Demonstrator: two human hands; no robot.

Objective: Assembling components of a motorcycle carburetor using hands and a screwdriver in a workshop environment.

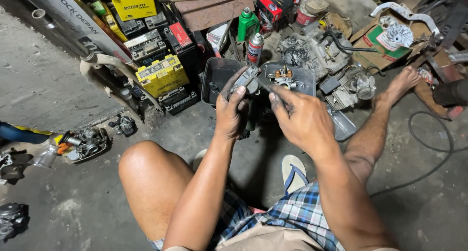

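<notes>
1. The left hand [230, 115], at the centre of the frame, is closed around a small grey metal engine part [245, 80], fingers wrapped round its lower end and thumb up along its side.
2. The right hand [298, 118], just to the right of it, pinches a thin dark tool [263, 85] between thumb and fingertips; the tool's tip meets the metal part.
3. Both hands hover above two dark plastic trays [217, 75] on the concrete floor [44, 85].
4. In the right tray lies a carburettor body [282, 77] with brass fittings.
5. A spray can [254, 48] and a green bottle [247, 24] stand just beyond the trays.
6. Yellow batteries [162, 75] are stacked at upper left.
7. An engine block [312, 48] sits at upper right.
</notes>
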